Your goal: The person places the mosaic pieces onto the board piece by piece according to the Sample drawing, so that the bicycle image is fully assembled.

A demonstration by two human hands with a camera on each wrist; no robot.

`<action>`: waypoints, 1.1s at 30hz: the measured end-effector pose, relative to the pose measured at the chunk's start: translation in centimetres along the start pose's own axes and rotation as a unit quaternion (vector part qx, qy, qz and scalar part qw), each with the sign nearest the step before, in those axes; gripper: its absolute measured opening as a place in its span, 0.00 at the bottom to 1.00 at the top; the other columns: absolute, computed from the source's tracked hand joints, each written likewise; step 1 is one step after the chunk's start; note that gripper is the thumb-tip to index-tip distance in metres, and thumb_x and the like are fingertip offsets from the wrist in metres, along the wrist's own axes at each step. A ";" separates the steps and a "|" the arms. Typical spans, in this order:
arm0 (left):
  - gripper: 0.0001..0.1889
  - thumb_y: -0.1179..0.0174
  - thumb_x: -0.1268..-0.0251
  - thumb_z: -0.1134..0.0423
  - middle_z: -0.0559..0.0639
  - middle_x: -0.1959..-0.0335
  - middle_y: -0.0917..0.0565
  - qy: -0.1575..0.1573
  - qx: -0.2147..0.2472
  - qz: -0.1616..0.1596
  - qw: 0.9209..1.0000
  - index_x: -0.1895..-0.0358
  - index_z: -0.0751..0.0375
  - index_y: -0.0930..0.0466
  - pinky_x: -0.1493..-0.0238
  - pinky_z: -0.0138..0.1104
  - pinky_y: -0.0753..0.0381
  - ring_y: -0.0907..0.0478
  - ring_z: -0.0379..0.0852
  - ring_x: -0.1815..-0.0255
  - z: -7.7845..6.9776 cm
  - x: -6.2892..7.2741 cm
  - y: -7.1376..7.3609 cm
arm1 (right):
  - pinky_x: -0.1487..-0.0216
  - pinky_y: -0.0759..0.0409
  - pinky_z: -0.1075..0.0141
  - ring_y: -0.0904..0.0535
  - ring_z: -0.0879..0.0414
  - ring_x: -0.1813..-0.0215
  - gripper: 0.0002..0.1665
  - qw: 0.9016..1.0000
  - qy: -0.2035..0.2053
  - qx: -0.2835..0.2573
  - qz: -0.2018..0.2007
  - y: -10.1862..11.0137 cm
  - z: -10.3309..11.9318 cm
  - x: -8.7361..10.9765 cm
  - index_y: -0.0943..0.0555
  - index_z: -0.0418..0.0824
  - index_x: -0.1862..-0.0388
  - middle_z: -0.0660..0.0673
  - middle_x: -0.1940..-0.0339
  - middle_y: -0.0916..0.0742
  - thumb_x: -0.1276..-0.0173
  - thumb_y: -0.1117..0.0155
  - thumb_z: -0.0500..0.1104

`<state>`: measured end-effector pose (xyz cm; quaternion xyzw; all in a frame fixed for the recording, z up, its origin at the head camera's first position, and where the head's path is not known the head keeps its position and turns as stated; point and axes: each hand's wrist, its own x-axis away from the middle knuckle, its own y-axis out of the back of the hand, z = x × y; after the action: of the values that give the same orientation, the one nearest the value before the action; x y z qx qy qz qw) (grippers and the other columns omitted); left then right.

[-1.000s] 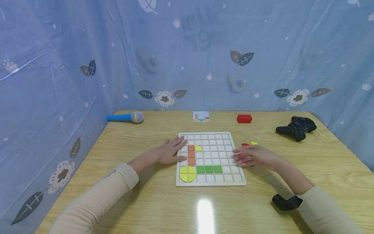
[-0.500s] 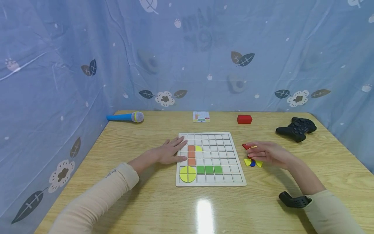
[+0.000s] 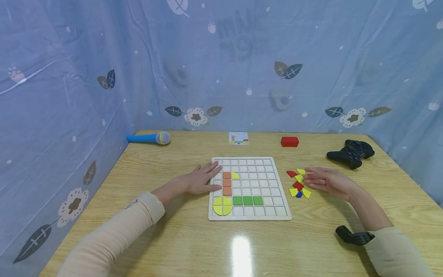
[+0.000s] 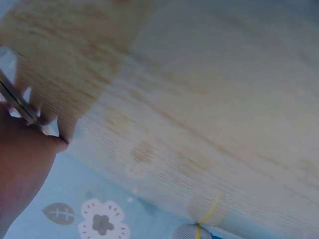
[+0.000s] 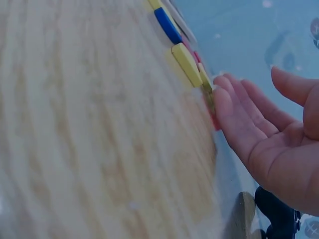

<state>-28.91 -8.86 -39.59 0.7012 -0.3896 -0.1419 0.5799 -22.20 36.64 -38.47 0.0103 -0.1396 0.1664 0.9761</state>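
Note:
A white grid board (image 3: 250,171) lies on the table, bearing orange squares (image 3: 227,183), green squares (image 3: 247,200), a yellow circle of quarter pieces (image 3: 222,206) and one more yellow quarter piece (image 3: 235,175). My left hand (image 3: 199,181) rests on the board's left edge, fingers spread; the left wrist view shows the board's edge (image 4: 15,97) at its fingers. To the right of the board lie several small red pieces (image 3: 298,186), yellow pieces (image 3: 306,193) and a blue piece (image 3: 299,194). Just beside them my right hand (image 3: 327,181) holds nothing, its fingers relaxed.
Behind the board a small printed card (image 3: 238,138) lies flat, with a red block (image 3: 289,141) to its right. A black game controller (image 3: 351,153) sits at the far right, a blue toy microphone (image 3: 149,138) at the back left. A patterned blue curtain (image 3: 221,77) surrounds the table.
My right hand has moved right, away from the board's right edge, uncovering the small coloured pieces. The left hand and the board have stayed in place.

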 end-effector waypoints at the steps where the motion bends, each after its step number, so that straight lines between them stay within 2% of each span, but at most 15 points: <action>1: 0.42 0.62 0.30 0.34 0.50 0.23 0.67 0.002 -0.002 0.001 1.000 0.22 0.50 0.65 0.29 0.50 0.68 0.71 0.50 0.25 0.0 0.0 0.0 | 0.45 0.24 0.63 0.19 0.57 0.48 0.39 1.000 0.001 0.005 -0.002 0.0 -0.1 0.0 0.54 0.22 0.28 0.47 0.50 0.17 0.22 0.54 0.48; 5: 0.42 0.63 0.30 0.33 0.49 0.23 0.68 0.005 -0.007 0.001 1.000 0.23 0.49 0.66 0.29 0.49 0.68 0.71 0.49 0.25 0.1 -0.2 -0.1 | 0.46 0.24 0.64 0.19 0.58 0.48 0.39 0.999 0.006 0.029 -0.012 0.0 -0.3 -0.2 0.53 0.21 0.28 0.47 0.50 0.17 0.22 0.54 0.48; 12: 0.42 0.62 0.30 0.34 0.51 0.23 0.66 -0.003 -0.005 -0.003 1.000 0.22 0.51 0.64 0.29 0.51 0.67 0.70 0.51 0.25 0.0 -0.1 0.0 | 0.46 0.24 0.64 0.20 0.61 0.49 0.41 0.997 0.018 0.076 -0.014 -0.4 -0.3 -0.5 0.53 0.20 0.29 0.39 0.44 0.21 0.22 0.55 0.50; 20: 0.42 0.62 0.30 0.34 0.50 0.23 0.66 -0.004 -0.012 -0.005 1.000 0.22 0.51 0.65 0.29 0.51 0.67 0.71 0.50 0.25 0.0 -0.2 -0.1 | 0.47 0.23 0.65 0.19 0.59 0.49 0.34 0.999 0.024 0.041 -0.005 -0.7 -0.2 -0.4 0.49 0.21 0.30 0.47 0.51 0.16 0.24 0.50 0.40; 23: 0.42 0.63 0.30 0.33 0.49 0.23 0.67 0.000 -0.016 -0.001 1.000 0.23 0.50 0.66 0.29 0.50 0.67 0.71 0.49 0.25 0.0 -0.2 -0.1 | 0.46 0.24 0.65 0.20 0.60 0.48 0.33 0.999 0.026 0.046 -0.002 -0.8 -0.2 -0.3 0.48 0.21 0.30 0.47 0.52 0.17 0.24 0.49 0.38; 28: 0.42 0.63 0.30 0.33 0.50 0.23 0.67 0.002 -0.015 0.000 1.000 0.23 0.50 0.66 0.29 0.50 0.67 0.71 0.49 0.25 0.0 -0.2 -0.1 | 0.47 0.23 0.63 0.20 0.60 0.49 0.35 0.995 0.023 0.098 -0.021 -1.3 -0.3 -0.2 0.44 0.23 0.30 0.41 0.47 0.19 0.28 0.43 0.38; 33: 0.42 0.63 0.30 0.34 0.50 0.23 0.67 0.002 -0.016 0.000 1.000 0.23 0.51 0.66 0.29 0.51 0.67 0.71 0.50 0.25 0.0 -0.1 -0.1 | 0.52 0.22 0.66 0.21 0.59 0.50 0.34 0.978 0.042 0.205 -0.025 -1.7 -0.4 -0.1 0.36 0.28 0.32 0.34 0.44 0.21 0.31 0.38 0.42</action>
<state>-28.96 -8.75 -39.70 0.6922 -0.3864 -0.1463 0.5917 -21.64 35.08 -38.86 0.2065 -0.0610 0.1669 0.9622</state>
